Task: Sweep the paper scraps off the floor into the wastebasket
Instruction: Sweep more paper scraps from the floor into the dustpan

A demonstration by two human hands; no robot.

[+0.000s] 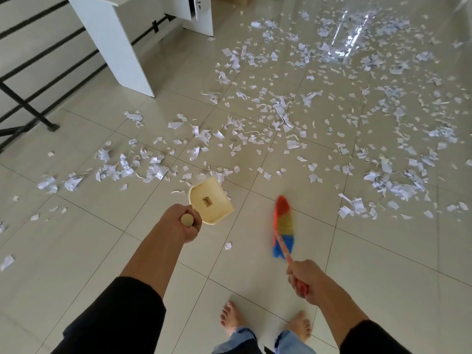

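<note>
Broom head [283,226] motion-blurred, dustpan [212,206] handle hidden — white desk [122,42] cropped

Bare floor [255,264] before paper scraps [281,111]

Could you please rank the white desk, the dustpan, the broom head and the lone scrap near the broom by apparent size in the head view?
1. white desk, partly cut off
2. dustpan and broom head, too alike to rank
3. lone scrap

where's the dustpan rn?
Head view, centre-left: the cream dustpan is held by the left hand via its handle, just left of the multicoloured broom, at the near edge of the paper scraps.
</note>
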